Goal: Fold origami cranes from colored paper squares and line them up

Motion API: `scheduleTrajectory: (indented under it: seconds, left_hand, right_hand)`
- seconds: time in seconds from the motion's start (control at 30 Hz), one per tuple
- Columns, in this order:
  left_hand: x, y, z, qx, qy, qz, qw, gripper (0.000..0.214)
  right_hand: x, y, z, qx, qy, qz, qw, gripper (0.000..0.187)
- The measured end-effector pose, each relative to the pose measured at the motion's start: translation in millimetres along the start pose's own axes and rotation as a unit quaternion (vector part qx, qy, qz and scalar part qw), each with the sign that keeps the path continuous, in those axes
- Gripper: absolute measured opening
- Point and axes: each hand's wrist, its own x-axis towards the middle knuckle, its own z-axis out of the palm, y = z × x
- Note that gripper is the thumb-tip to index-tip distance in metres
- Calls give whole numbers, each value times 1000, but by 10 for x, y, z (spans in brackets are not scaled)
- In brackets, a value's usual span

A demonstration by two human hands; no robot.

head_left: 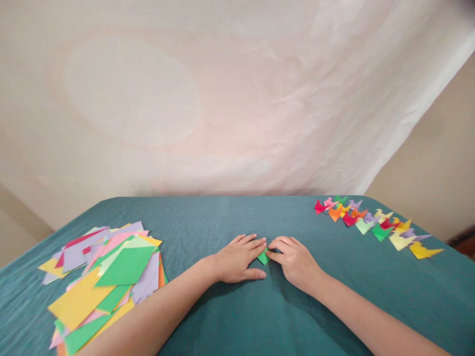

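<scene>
On the teal cloth point(222, 212), the green paper point(263, 258) is partly covered by the left hand point(239, 260), fingers flat, and touched by the right hand point(297, 263), whose bent fingers' grip cannot be told.

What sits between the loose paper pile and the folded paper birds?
In the head view, left to right: left hand, small green paper, right hand, with teal cloth beneath.

Diffuse, fairly bright light washes the pale cloth point(237, 99), brightest along its right side. Soft shadows darken the table point(237, 321) beside both forearms point(170, 301). Wide-angle distortion stretches the forearms; the paper pile point(126, 264) looks slightly smeared, and the view's far right corner is dark.
</scene>
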Motion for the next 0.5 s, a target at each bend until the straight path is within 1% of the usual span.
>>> scheduleTrajectory:
  seconds: [0.13, 0.3, 0.4, 0.5]
  left_hand:
    - [8, -30, -52, -9, 26, 19, 999, 63]
    - [6, -100, -151, -37, 52, 57, 996, 36]
    - [3, -149, -167, -53, 63, 67, 994, 29]
    - [9, -195, -139, -79, 76, 64, 992, 27]
  right_hand:
    - [18, -6, -11, -13, -16, 22, 1000, 22]
    - [16, -22, -13, -15, -31, 43, 998, 25]
    - [14, -29, -8, -15, -28, 41, 999, 27]
    - [13, -37, -8, -1, -10, 48, 999, 28]
